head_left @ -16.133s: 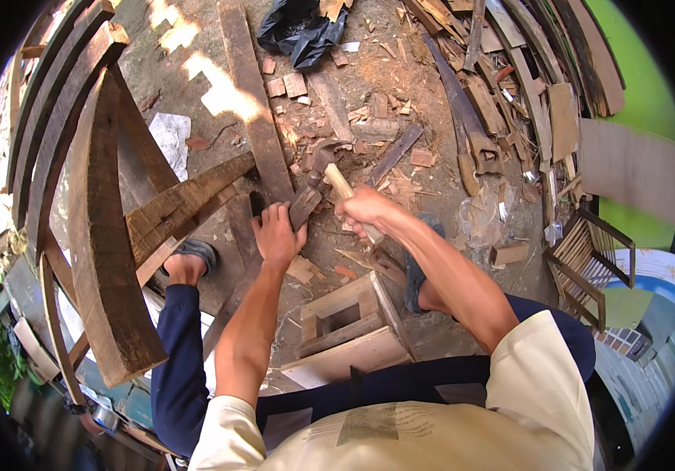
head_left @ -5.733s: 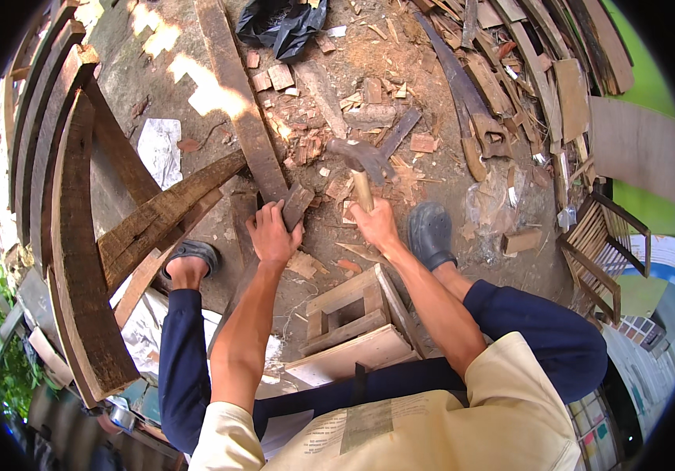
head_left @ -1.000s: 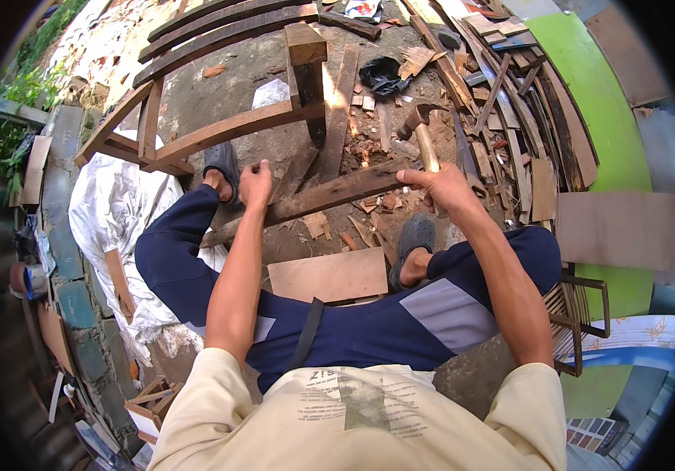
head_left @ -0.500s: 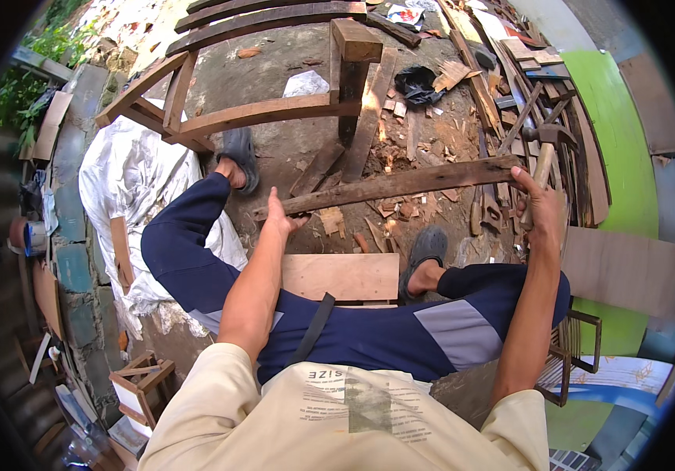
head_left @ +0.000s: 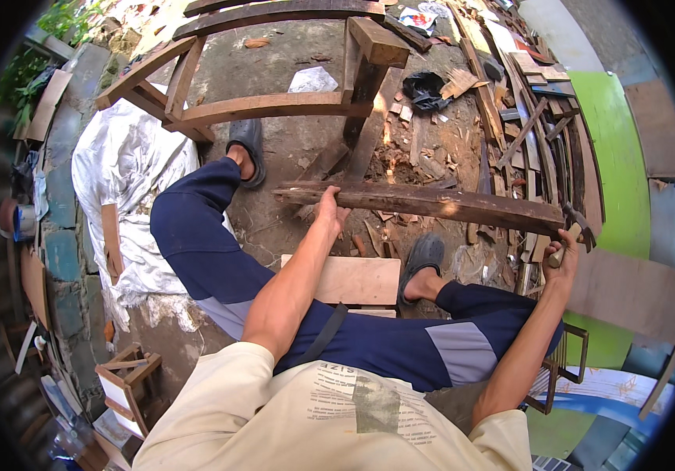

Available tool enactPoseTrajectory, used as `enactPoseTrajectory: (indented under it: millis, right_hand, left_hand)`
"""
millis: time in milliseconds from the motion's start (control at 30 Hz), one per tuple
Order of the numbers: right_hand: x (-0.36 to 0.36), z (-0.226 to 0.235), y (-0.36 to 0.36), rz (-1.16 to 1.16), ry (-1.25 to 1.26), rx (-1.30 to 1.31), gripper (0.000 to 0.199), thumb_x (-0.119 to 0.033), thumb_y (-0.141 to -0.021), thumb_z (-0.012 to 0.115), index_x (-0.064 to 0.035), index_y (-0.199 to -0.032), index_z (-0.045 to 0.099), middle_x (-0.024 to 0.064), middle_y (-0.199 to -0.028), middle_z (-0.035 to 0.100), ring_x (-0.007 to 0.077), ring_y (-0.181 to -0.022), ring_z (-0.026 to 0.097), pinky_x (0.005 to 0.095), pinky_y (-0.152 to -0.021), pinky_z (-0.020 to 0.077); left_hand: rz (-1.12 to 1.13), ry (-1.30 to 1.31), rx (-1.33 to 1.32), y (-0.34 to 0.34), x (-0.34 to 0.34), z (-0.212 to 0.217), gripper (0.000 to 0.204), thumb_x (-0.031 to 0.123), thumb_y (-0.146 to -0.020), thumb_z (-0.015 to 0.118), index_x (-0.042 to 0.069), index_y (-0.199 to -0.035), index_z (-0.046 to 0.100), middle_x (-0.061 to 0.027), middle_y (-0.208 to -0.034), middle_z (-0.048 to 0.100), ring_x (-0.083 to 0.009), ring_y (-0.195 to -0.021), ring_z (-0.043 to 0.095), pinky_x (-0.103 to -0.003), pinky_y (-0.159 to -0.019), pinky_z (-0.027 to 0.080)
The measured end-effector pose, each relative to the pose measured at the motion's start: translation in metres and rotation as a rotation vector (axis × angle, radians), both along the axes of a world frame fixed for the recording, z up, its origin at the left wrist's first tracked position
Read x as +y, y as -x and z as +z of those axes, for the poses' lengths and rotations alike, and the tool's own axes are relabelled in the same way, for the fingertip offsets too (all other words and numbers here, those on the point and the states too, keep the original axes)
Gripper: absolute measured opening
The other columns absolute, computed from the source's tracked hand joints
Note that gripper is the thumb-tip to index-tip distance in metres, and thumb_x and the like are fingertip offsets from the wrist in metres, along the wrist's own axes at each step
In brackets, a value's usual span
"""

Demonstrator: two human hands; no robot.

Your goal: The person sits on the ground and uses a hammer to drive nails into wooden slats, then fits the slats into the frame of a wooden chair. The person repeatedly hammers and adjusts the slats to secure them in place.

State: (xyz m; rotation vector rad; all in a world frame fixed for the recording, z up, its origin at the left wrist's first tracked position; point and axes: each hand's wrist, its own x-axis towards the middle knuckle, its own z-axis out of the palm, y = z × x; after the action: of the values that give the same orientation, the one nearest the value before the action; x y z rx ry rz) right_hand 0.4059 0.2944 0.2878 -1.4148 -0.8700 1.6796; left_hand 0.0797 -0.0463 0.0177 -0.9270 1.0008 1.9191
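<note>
Plank (head_left: 432, 204) stretches between the left hand (head_left: 328, 212), its fingers wrapped near one end, and the right hand (head_left: 562, 255), whose fingers clasp the other end plus a hammer (head_left: 580, 225). That doubled hold could let either slip.

Spreads over a dirt floor (head_left: 286, 145), runs between a block wall (head_left: 61, 243) at left and a green wall (head_left: 616, 184) at right, brightens with daylight toward far left.

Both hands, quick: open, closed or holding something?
Left hand: closed on the long dark plank.
Right hand: closed around the hammer, against the plank's right end.
</note>
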Motion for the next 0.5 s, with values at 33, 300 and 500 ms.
enactPoseTrajectory:
  millis: [33, 300, 500]
  right_hand:
    - [-0.001, -0.005, 0.0, -0.021, 0.021, 0.033, 0.026, -0.002, -0.08, 0.074, -0.0118, -0.092, 0.052, -0.0021, -0.069, 0.059, 0.0064, -0.05, 0.056, 0.0192, -0.041, 0.0489]
    - [0.028, -0.049, -0.073, -0.256, 0.171, 0.195, 0.015, 0.006, -0.08, 0.06, -0.007, -0.078, 0.053, 0.0004, -0.064, 0.058, 0.0111, -0.053, 0.059, 0.0217, -0.049, 0.0558]
    - [0.021, -0.055, -0.083, -0.338, 0.179, 0.178, 0.013, 0.006, -0.079, 0.057, -0.0065, -0.078, 0.053, 0.0013, -0.064, 0.057, 0.0111, -0.052, 0.057, 0.0216, -0.049, 0.0555]
  left_hand:
    - [0.011, -0.01, 0.017, 0.003, -0.002, 0.004, 0.037, 0.023, -0.088, 0.065, 0.004, -0.118, 0.051, -0.0145, -0.117, 0.061, -0.03, -0.106, 0.066, -0.047, -0.096, 0.056]
    - [0.051, -0.169, 0.106, 0.002, 0.015, 0.052, 0.031, 0.025, -0.078, 0.057, 0.008, -0.103, 0.058, -0.0084, -0.108, 0.062, -0.0262, -0.108, 0.058, -0.049, -0.103, 0.046]
    - [0.149, -0.376, 0.194, 0.008, 0.017, 0.082, 0.031, 0.032, -0.079, 0.053, 0.01, -0.099, 0.063, -0.0061, -0.104, 0.066, -0.025, -0.103, 0.06, -0.044, -0.097, 0.045]
